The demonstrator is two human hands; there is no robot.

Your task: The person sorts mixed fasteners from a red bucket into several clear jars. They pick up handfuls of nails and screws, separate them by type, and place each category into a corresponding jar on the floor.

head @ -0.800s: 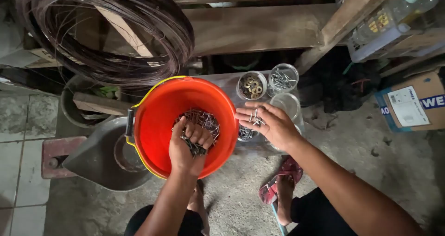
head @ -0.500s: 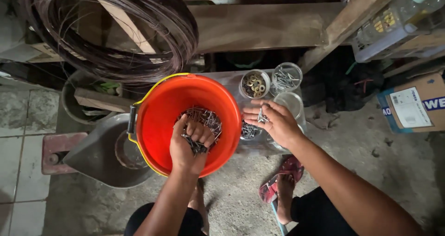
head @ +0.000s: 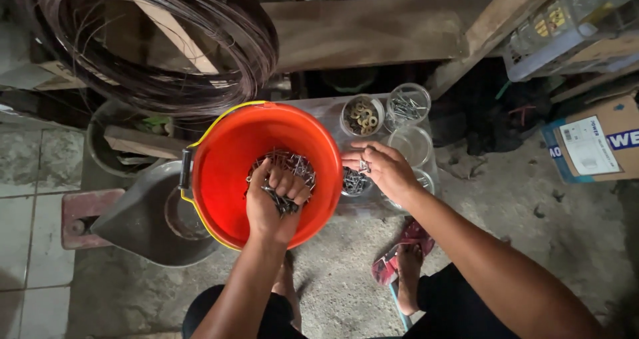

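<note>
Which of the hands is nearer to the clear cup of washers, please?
Right. The right hand hovers just below the cup of washers; the left hand is down in the orange bucket.

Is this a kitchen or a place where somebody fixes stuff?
More likely a workshop or storage shed than a kitchen. A big coil of dark wire hangs on rough wooden planks, an orange bucket holds a pile of nails, and small clear cups hold sorted hardware on a bare concrete floor.

head cam: on your head | faces steeply down, close over your left hand (head: 273,202), right hand (head: 383,172) and orange bucket (head: 219,153) | single view, none shared
</note>
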